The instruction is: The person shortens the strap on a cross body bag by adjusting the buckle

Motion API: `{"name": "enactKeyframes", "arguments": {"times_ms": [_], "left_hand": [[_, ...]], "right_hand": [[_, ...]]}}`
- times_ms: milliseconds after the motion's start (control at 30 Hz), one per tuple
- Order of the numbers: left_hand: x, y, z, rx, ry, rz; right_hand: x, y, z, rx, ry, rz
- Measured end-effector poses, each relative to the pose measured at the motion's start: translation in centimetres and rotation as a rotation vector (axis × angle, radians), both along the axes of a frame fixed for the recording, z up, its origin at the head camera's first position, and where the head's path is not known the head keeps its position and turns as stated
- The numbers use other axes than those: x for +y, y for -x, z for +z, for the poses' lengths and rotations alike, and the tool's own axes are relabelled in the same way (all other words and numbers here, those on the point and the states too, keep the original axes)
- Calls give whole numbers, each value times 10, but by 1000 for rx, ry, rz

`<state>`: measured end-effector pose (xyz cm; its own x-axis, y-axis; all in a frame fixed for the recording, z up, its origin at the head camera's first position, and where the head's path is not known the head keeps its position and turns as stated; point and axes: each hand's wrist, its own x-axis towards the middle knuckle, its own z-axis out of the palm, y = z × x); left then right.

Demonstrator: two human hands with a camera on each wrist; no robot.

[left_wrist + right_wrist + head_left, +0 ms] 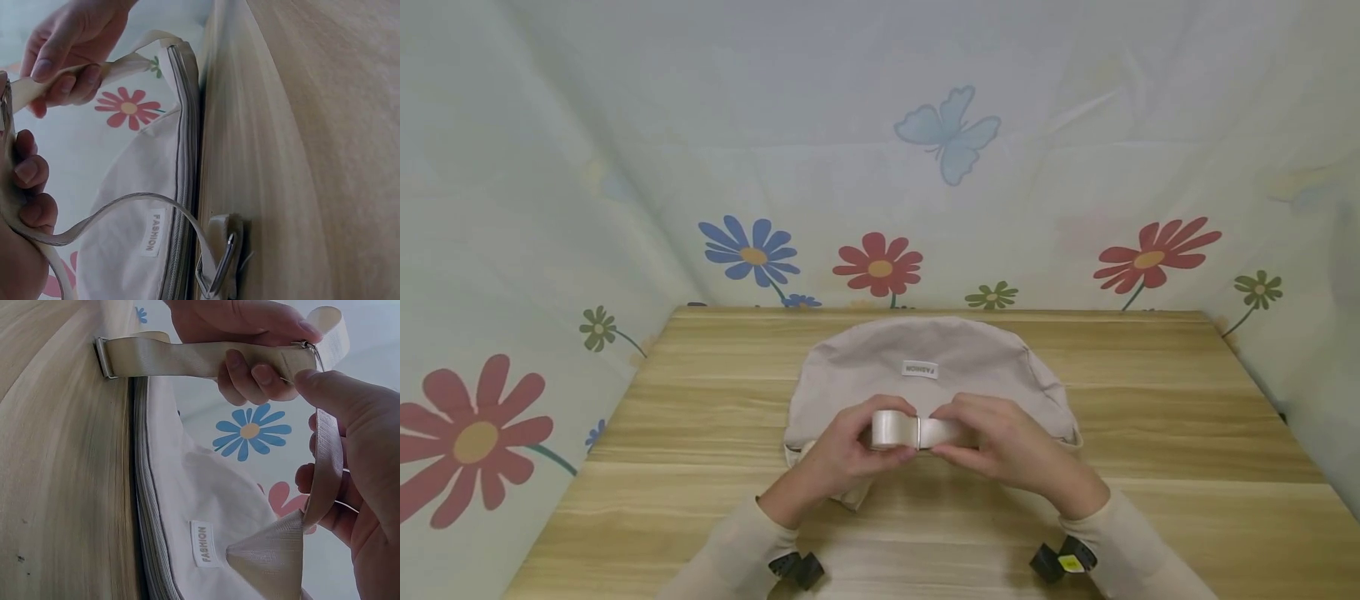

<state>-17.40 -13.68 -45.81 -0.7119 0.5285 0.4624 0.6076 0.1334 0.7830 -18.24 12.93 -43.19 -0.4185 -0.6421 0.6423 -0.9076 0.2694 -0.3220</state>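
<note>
A pale pink fabric bag (857,371) with a "FASHION" label (920,369) lies on the table. Both hands hold its cream webbing strap (893,429) above the bag's near edge. My left hand (850,437) grips the looped strap just left of a metal slide buckle (918,433). On the other side, my right hand (1011,442) pinches the strap between thumb and fingers, fingertips close to that buckle. A second metal buckle (105,357) joins the strap low by the bag's left end. Along the bag's edge runs a zipper (185,156).
The wood-grain table (700,500) extends around the bag on all sides. Behind it and at the left hangs a pale cloth (820,125) printed with flowers and a butterfly. Black wrist cameras (797,568) sit at both sleeves.
</note>
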Motion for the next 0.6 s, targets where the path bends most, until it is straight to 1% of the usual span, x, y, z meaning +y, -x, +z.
{"name": "enactKeyframes", "arguments": {"times_ms": [100, 200, 367, 500, 600], "left_hand": [[1, 1, -1, 22, -2, -9], [2, 2, -2, 39, 16, -7], [4, 3, 0, 86, 108, 24], [3, 3, 5, 130, 185, 59], [1, 4, 8, 141, 211, 53]], "right_hand": [[-1, -1, 0, -3, -1, 2], [-2, -1, 0, -20, -1, 3], [-2, -2, -1, -52, 2, 5], [-1, -1, -4, -68, 6, -2], [0, 0, -7, -77, 11, 2]]}}
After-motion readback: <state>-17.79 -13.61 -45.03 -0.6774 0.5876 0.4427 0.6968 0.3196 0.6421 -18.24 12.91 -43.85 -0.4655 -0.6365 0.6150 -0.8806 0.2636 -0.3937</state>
